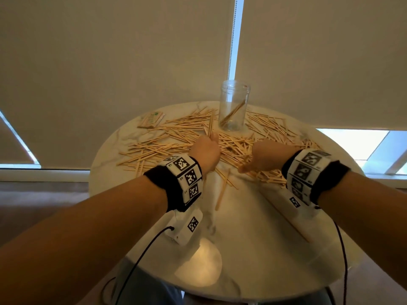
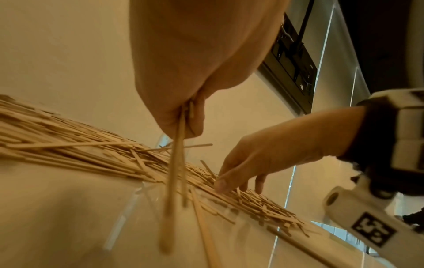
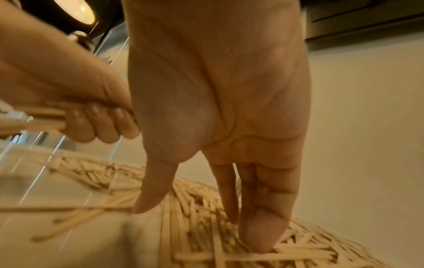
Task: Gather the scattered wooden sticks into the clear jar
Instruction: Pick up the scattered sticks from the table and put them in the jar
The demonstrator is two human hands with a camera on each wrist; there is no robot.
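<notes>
Clear jar [image 1: 234, 106]: upright, lidless, beyond and between both hands, standing amid the sticks. A few sticks lean slantwise inside it. Scattered wooden sticks [image 1: 167, 137]: thin, pale, flat, spread in a broad layer ahead of and beneath both hands, crossing at many angles. Left hand [image 1: 206, 150] grips a small bundle [image 2: 176, 163], ends projecting from both sides of the fist. Right hand [image 1: 264, 156] rests straight fingertips [image 3: 261, 235] on the pile. One stick [image 1: 222, 190] lies apart, nearer the wrists.
</notes>
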